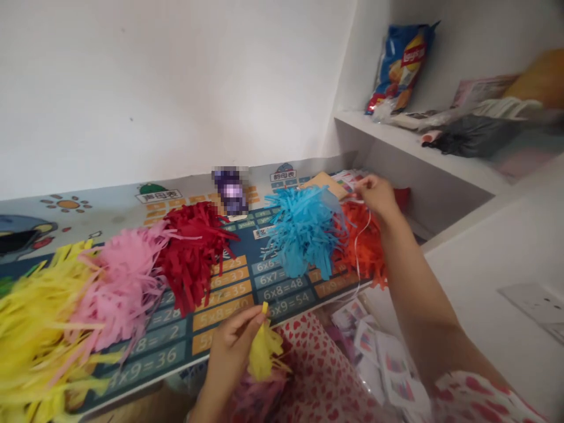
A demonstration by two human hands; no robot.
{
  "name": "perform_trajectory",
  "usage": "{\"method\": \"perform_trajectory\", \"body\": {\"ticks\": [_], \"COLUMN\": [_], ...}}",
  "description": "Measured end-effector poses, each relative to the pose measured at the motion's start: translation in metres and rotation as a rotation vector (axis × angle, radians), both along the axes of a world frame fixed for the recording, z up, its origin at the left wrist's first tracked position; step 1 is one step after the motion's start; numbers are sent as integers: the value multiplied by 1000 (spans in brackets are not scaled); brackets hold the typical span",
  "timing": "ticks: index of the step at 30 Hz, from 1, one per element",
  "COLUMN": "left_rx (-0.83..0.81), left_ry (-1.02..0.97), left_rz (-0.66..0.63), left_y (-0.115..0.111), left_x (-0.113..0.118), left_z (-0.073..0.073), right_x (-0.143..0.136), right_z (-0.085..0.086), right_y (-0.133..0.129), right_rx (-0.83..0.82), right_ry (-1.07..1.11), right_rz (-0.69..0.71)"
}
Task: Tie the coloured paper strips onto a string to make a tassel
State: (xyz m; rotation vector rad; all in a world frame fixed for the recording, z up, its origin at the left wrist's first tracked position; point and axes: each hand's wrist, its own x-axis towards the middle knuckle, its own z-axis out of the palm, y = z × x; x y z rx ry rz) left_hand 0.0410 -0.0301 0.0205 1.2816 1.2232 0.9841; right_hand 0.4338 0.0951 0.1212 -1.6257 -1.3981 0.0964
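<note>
My left hand (233,336) pinches the twisted top of a yellow paper tassel (264,355), whose strips hang below my fingers in front of the table edge. At the back right, my right hand (376,197) is closed on a white string (358,249) that dangles in a curve past the table edge. Beside that hand lie a pile of orange tassels (362,244) and a pile of light blue tassels (306,232). Red tassels (194,255), pink tassels (126,279) and yellow tassels (42,329) lie in a row toward the left.
The table (171,346) has a printed times-table cover. A phone-like object (231,191), blurred out, stands at the back. On the right, a shelf (414,147) holds a chip bag (403,67) and a black plastic bag (476,135). Printed packets (392,364) lie below the table edge.
</note>
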Motion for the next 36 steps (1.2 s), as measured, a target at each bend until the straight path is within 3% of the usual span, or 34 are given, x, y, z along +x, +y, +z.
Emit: {"method": "perform_trajectory", "body": {"ticks": [3, 6, 10, 17, 21, 29, 32, 36], "left_rx": [-254, -387, -420, -387, -260, 171, 328, 578], "left_ry": [-310, -541, -672, -692, -589, 11, 263, 517], "left_rz": [104, 196, 267, 283, 265, 265, 327, 271], "left_y": [-2, -4, -9, -14, -17, -24, -30, -37], "left_x": [4, 6, -2, -12, -10, -14, -14, -14], "left_z": [-3, 0, 5, 1, -3, 1, 1, 0], "right_x": [-91, -174, -228, -246, -246, -237, -238, -243], "right_z": [-16, -36, -56, -70, -74, -71, -72, -78], "right_y": [-43, -95, -132, -129, -126, -126, -129, -130], "right_rx": [-82, -116, -126, -237, -321, -512, -525, -459], "right_ry": [31, -17, -45, -121, -126, 172, 111, 32], "right_rz": [159, 418, 579, 627, 666, 911, 884, 853]}}
